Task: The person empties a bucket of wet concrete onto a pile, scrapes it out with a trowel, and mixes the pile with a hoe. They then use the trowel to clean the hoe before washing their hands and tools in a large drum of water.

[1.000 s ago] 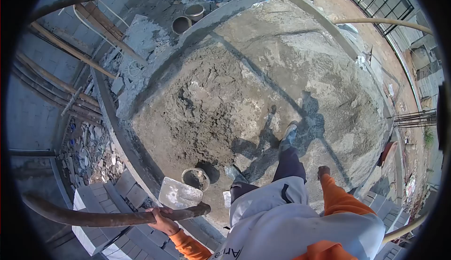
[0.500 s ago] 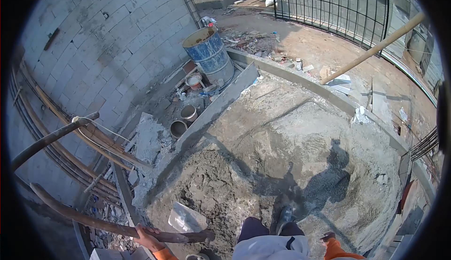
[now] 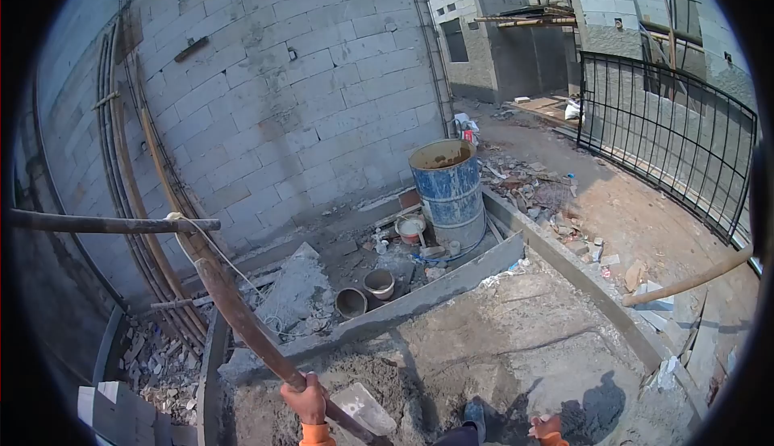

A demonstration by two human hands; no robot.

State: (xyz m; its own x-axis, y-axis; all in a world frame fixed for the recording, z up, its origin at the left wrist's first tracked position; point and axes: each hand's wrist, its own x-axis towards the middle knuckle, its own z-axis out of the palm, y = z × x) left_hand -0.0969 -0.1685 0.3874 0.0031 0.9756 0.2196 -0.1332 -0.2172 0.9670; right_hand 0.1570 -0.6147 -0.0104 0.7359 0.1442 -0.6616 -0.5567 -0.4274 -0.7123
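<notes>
My left hand point(image 3: 305, 400) is closed around the long wooden handle of a hoe point(image 3: 250, 329), which slants from the upper left down to the bottom edge. A flat, mortar-smeared blade point(image 3: 363, 410) shows beside the handle's lower end, over wet grey mortar point(image 3: 367, 371). Low in the view, my right hand point(image 3: 545, 427) is apart from the handle, with its fingers loosely bent and nothing visible in them. One shoe point(image 3: 475, 415) stands on the mortar between my hands.
A low concrete edge point(image 3: 435, 294) borders the mortar. Beyond it are two buckets point(image 3: 379, 284) and a blue drum point(image 3: 448, 192). Poles point(image 3: 121, 180) lean on the block wall point(image 3: 266, 99) at left; a bamboo pole point(image 3: 693, 277) juts in at right. Rubble lies near the black metal gate point(image 3: 665, 120).
My view has tipped up and turned left. The hoe handle has swung from nearly level to a steep slant, its upper end raised, with my left hand still around it.
</notes>
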